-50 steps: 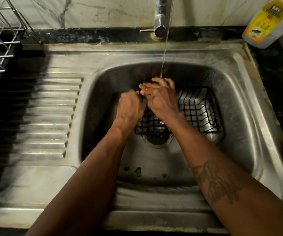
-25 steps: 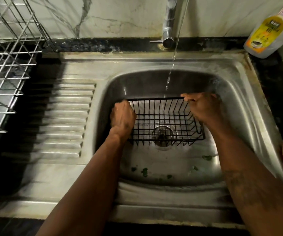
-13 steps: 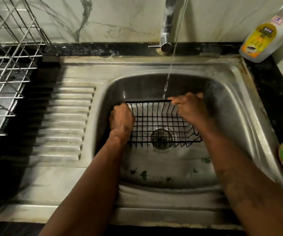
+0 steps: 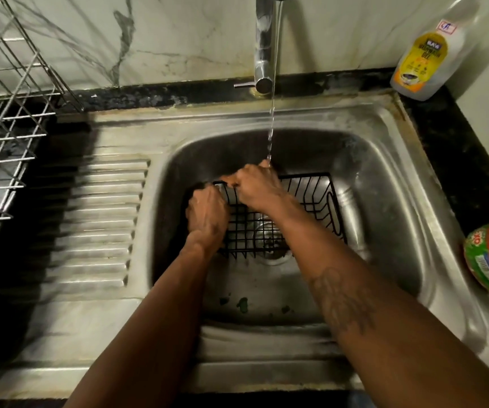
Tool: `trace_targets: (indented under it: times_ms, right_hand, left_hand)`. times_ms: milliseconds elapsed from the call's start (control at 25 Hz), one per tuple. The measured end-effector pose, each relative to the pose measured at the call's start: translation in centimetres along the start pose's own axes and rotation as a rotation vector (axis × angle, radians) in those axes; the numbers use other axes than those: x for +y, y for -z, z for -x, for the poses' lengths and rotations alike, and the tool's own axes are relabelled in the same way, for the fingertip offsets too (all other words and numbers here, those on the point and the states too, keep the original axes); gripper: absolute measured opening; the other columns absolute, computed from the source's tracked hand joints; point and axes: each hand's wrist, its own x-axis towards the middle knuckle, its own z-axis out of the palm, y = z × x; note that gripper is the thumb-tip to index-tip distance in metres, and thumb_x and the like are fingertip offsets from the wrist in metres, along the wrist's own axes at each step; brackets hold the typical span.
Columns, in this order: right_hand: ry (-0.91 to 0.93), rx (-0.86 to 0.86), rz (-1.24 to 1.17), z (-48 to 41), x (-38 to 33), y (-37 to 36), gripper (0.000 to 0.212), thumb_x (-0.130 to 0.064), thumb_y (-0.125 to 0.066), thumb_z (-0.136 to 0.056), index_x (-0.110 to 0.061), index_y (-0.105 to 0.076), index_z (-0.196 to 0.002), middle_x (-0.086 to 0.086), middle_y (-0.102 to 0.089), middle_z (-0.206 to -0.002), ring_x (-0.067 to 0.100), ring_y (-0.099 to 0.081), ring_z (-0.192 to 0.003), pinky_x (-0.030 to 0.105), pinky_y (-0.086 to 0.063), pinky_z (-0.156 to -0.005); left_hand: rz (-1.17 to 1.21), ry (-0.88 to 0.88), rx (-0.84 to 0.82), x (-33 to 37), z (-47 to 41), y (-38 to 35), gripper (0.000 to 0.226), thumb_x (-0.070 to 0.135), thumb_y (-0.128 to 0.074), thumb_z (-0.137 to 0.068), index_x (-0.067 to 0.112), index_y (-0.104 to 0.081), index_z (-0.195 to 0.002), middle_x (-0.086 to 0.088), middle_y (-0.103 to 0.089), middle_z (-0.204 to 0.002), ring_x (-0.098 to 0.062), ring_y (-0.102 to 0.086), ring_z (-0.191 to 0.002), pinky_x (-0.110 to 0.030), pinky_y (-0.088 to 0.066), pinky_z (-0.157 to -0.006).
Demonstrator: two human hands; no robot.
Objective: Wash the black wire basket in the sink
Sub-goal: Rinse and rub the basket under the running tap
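Your black wire basket (image 4: 310, 201) sits low in the steel sink (image 4: 384, 219), under the tap's (image 4: 262, 54) thin stream. Left hand (image 4: 208, 213): fingers curled round the left rim. Right hand (image 4: 256, 187): fingers clamped on the far rim, just beside it. Judged light, rigid, open-gridded and slick when wet. Grip the rim wire, not the thin bars.

Domestic kitchen: steel sink (image 4: 413, 172) with running tap (image 4: 262, 48), dish rack (image 4: 5, 113) at 9 o'clock, dishwash bottle (image 4: 425, 51) at 2 o'clock.
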Motion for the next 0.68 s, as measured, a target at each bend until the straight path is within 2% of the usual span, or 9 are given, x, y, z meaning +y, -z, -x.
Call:
trace_targets:
  times_ms: [200,320,400,480,560,680]
  right_hand:
    - [-0.251,0.158,-0.058,5.9,8.4,1.0,0.032,-0.025,-0.049,-0.105,-0.039,-0.064,-0.13,-0.002,-0.07,-0.124,0.02,-0.059,-0.108,0.043,-0.037,-0.099]
    - [-0.189,0.113,-0.02,4.5,8.0,1.0,0.038,-0.02,-0.049,-0.103,-0.038,-0.062,-0.133,-0.005,-0.067,-0.13,0.019,-0.055,-0.116,0.041,-0.036,-0.099]
    - [-0.052,0.054,0.006,2.4,4.4,0.4,0.035,-0.018,-0.05,-0.101,-0.036,-0.066,-0.127,0.0,-0.069,-0.121,0.021,-0.055,-0.113,0.041,-0.033,-0.095]
    - [0.038,0.041,-0.003,0.9,1.0,-0.3,0.035,-0.015,-0.052,-0.099,-0.036,-0.069,-0.121,0.001,-0.07,-0.107,0.021,-0.058,-0.106,0.043,-0.032,-0.094]
    - [0.014,0.098,-0.023,0.7,0.8,-0.7,0.036,-0.016,-0.053,-0.098,-0.039,-0.069,-0.121,-0.002,-0.071,-0.105,0.021,-0.061,-0.104,0.043,-0.032,-0.095]
    - [-0.074,0.122,-0.022,3.5,5.8,-0.5,0.033,-0.026,-0.049,-0.104,-0.041,-0.063,-0.129,-0.004,-0.072,-0.11,0.018,-0.061,-0.102,0.042,-0.033,-0.094]
  left_hand:
    - [0.023,0.006,0.039,0.3,0.5,0.3,0.02,0.012,-0.042,-0.104,0.013,-0.055,-0.089,-0.008,-0.047,-0.082,-0.015,-0.039,-0.06,-0.031,-0.039,-0.071]
    - [0.056,0.007,0.047,0.4,0.3,-0.4,0.022,0.01,-0.043,-0.104,0.012,-0.057,-0.087,-0.004,-0.045,-0.075,-0.013,-0.038,-0.056,-0.029,-0.04,-0.069]
    - [0.03,-0.039,0.017,0.9,0.2,-0.8,0.019,0.011,-0.044,-0.102,0.01,-0.06,-0.091,-0.008,-0.054,-0.082,-0.015,-0.046,-0.059,-0.033,-0.043,-0.067]
    - [0.028,-0.078,-0.014,1.3,0.5,-1.3,0.02,0.018,-0.046,-0.098,0.01,-0.064,-0.102,-0.012,-0.063,-0.095,-0.028,-0.062,-0.078,-0.038,-0.052,-0.072]
    - [0.019,-0.084,-0.006,1.2,0.4,-1.3,0.021,0.019,-0.044,-0.097,0.013,-0.064,-0.103,-0.009,-0.063,-0.096,-0.029,-0.063,-0.085,-0.038,-0.053,-0.074]
    - [0.02,-0.071,0.002,0.6,0.1,-1.2,0.021,0.015,-0.041,-0.101,0.008,-0.061,-0.1,-0.012,-0.059,-0.095,-0.029,-0.06,-0.085,-0.041,-0.052,-0.073]
